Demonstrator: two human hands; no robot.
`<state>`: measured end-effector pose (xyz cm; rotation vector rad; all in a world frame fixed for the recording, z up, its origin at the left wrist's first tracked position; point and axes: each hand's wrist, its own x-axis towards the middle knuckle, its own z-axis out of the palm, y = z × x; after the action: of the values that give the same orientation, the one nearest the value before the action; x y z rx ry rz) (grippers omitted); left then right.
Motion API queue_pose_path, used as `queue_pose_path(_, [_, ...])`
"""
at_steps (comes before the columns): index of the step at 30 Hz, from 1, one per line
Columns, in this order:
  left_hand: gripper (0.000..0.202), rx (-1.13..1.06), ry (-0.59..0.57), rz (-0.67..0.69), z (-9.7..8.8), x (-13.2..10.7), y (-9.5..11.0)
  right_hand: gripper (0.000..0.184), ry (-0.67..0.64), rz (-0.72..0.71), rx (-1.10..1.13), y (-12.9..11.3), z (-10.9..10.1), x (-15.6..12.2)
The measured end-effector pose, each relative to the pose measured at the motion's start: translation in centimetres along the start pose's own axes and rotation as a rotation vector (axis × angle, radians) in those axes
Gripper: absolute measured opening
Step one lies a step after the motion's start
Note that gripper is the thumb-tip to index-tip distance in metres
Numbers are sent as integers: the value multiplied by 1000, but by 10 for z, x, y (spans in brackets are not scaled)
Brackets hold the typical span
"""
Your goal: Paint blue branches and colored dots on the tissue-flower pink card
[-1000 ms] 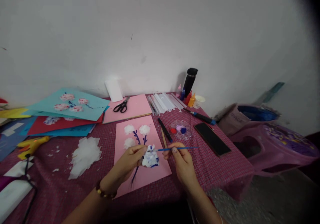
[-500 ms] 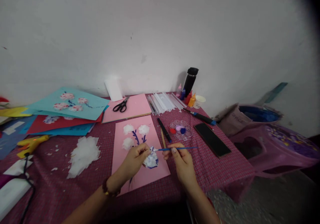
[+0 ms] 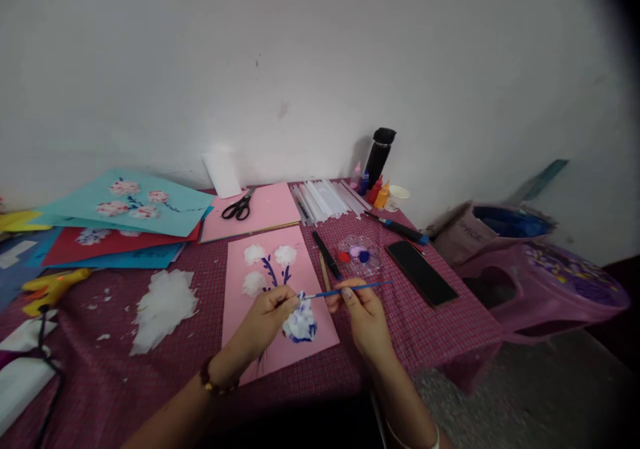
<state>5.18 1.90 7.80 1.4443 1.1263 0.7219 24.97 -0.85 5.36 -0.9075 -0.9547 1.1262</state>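
Note:
My left hand [image 3: 265, 319] pinches a crumpled white tissue [image 3: 301, 321] stained blue, held over a pink sheet [image 3: 240, 289] with white puff flowers and dark blue stems. My right hand [image 3: 364, 314] grips a thin blue paintbrush [image 3: 350, 290], its tip touching the top of the tissue. A clear paint palette [image 3: 359, 255] with red, lilac and blue dabs lies just beyond my right hand on the red checked tablecloth [image 3: 150, 382].
A black phone [image 3: 421, 273], black pen [image 3: 327, 254], blue-tipped marker [image 3: 400, 229], paint bottles [image 3: 376, 194], black flask [image 3: 379, 156], white sticks [image 3: 327, 201], scissors [image 3: 238, 207], coloured sheets [image 3: 120, 219], loose tissue [image 3: 163, 309] and a yellow glue gun [image 3: 50, 285] are around. A pink stool [image 3: 550, 289] stands at right.
Both hands stay together over the pink sheet, with the brush tip worked against the tissue, which now shows more blue. The view has shifted slightly.

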Motion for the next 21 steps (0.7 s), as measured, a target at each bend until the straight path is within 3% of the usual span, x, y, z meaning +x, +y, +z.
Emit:
queue_pose_path(4, [34, 30, -20, 5, -3, -1, 2, 15, -22, -14, -13, -2, -2, -1])
queue_pose_path(13, [33, 67, 50, 52, -4, -1, 3, 18, -7, -22, -42, -6, 1, -4])
queue_pose_path(21, [36, -57, 158, 21, -1, -3, 1, 16, 41, -20, 23, -1, 0, -3])
